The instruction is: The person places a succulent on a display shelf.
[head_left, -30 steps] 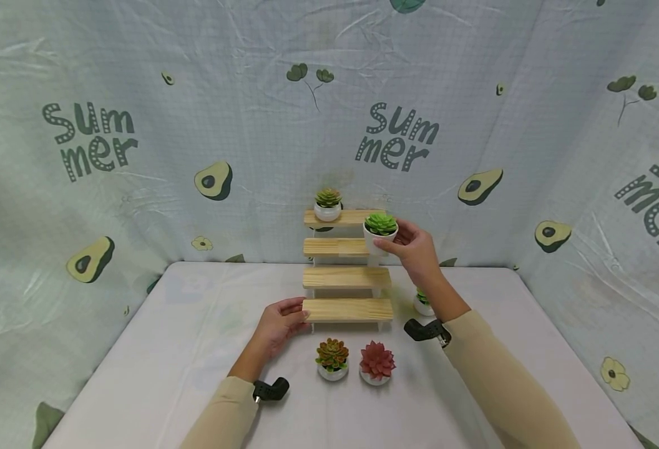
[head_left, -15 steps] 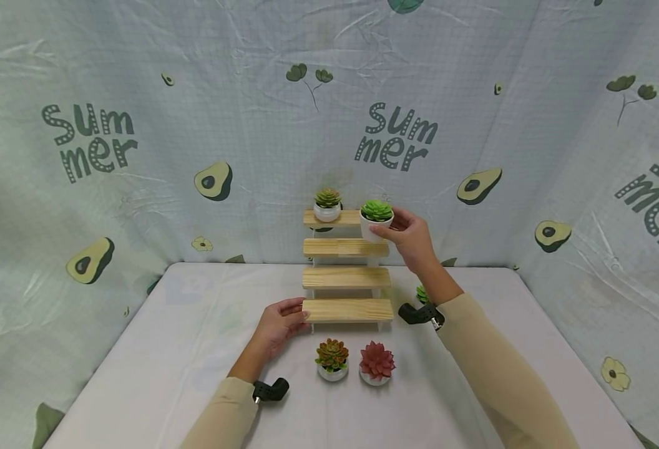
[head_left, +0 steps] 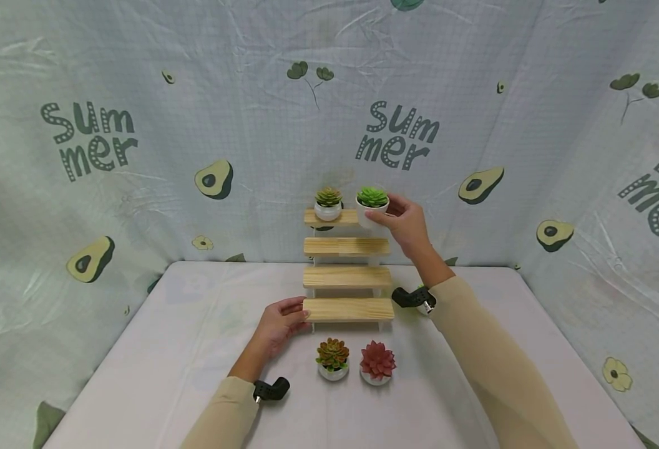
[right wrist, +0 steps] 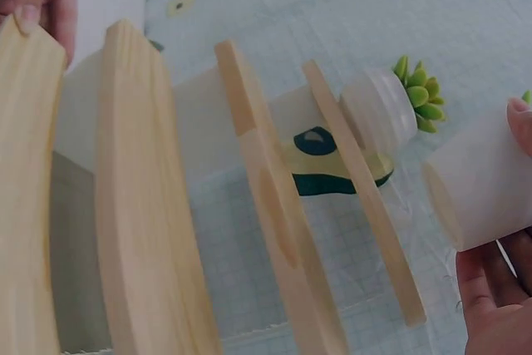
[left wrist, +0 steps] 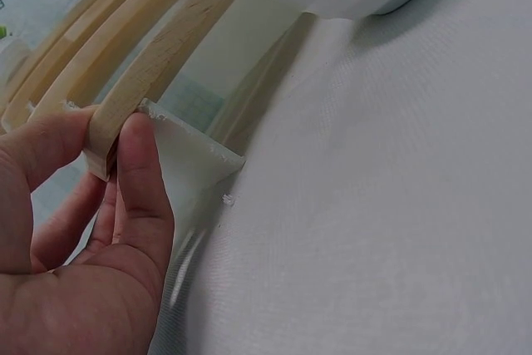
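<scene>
Pot [head_left: 363, 211] and green plant [head_left: 372, 197] are up in the air together. The right hand [head_left: 409, 226] holds the pot, with the thumb on the near side and fingers round the back. They are just by the right end of the top board [head_left: 347, 217], and the right wrist view shows a gap between pot and board. The left hand [head_left: 278, 324] pinches the left end of the lowest board [head_left: 349, 310].

The pot could fall if its bottom lands half off the edge, because the top board looks narrow. It could also knock the small pot [head_left: 328, 212] on that same board if it swings too far left. A hard bump might make the whole stand [head_left: 346, 277] wobble, since it looks light.

The table [head_left: 183, 349] is white and looks flat. An orange plant [head_left: 332, 355] and a red plant [head_left: 377, 360] sit on it in front of the stand. Another pot [head_left: 424, 310] seems to be on the right, but the wrist hides most of it. Pale, wrinkly cloth [head_left: 284, 143] hangs round the back and sides, with avocados, flowers and "summer" on it.
</scene>
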